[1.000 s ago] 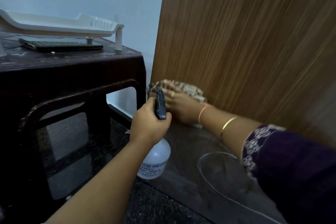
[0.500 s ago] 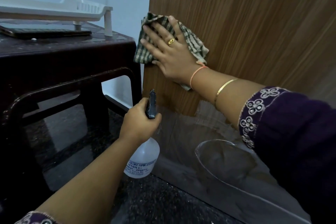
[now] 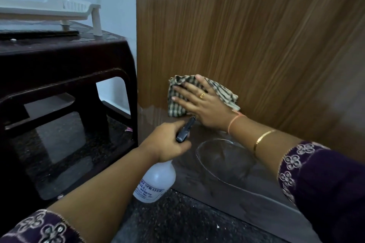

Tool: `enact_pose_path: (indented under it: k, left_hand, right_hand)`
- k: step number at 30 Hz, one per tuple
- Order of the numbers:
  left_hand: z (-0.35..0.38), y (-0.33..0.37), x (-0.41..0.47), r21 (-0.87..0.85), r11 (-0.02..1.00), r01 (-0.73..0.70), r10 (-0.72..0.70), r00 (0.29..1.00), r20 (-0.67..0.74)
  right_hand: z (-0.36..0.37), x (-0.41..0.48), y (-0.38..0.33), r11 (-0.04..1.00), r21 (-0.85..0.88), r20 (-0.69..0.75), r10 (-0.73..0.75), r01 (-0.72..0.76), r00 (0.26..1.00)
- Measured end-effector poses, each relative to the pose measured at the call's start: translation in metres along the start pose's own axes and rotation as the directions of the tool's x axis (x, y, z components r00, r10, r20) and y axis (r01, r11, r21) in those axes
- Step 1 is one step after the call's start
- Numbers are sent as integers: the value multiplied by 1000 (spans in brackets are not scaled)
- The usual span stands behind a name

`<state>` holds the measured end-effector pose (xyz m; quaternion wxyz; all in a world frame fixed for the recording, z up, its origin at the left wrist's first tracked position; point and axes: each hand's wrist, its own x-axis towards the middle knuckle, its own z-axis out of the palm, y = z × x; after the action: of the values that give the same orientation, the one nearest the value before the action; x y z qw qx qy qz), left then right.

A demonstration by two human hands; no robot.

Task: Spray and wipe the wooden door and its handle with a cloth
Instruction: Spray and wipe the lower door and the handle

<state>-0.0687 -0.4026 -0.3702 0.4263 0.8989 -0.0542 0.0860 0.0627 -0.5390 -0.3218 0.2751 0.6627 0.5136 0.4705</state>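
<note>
Right hand (image 3: 201, 102) lay flat, fingers spread, pressing the checked cloth (image 3: 177, 104) against the wooden door (image 3: 246, 31), low down where the wood grain met the darker bottom band (image 3: 227, 165). Half a second earlier this hand and cloth sat higher, close to the door's left edge; a second earlier they were low, as now. Reading: repeated up-and-down wiping strokes over the lower left panel, this one near the bottom of its travel. Left hand (image 3: 167, 142), just below the right and nearer the camera, kept its fingers curled round the head of the white spray bottle (image 3: 156, 181), black nozzle pointing at the door and almost meeting the heel of the right hand. No mist visible; trigger pull could not be told. Judged: panel wiping under way, handle yet to be dealt with. Door handle out of frame; upper door cut off. Most of the cloth was hidden under the palm. Bottle label only partly legible ("SPRAYER"). Left of both hands stood a dark plastic stool (image 3: 69, 55) bearing a white rack (image 3: 59, 8) and a flat dark object, too blurred to name.
</note>
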Motion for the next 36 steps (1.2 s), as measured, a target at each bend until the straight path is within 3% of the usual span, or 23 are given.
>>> enact_pose_path:
  k: [11, 17, 23, 26, 31, 36]
  left_hand:
    - [-2, -3, -7, -49, 998, -32, 29, 998, -51]
    - [-11, -17, -7, -73, 997, -15, 7, 994, -112]
    - [-21, -42, -12, -46, 997, 67, -75, 975, -207]
    - [-30, -56, -21, -22, 990, 137, -137, 950, -280]
    - [-41, -73, -34, 10, 975, 221, -202, 907, -369]
    - [-38, -76, -33, 31, 969, 246, -217, 901, -375]
  right_hand:
    - [-18, -145, 15, 987, -80, 22, 142, -140, 990]
    - [-14, -127, 3, 982, -104, 21, 161, -158, 987]
    - [6, -48, -28, 989, 87, -4, 122, -121, 992]
    - [18, 4, -48, 985, 162, 1, 64, -63, 998]
    - [30, 88, -68, 975, 124, 6, -187, 185, 982]
    - [21, 113, -77, 937, 151, 347, -348, 314, 871]
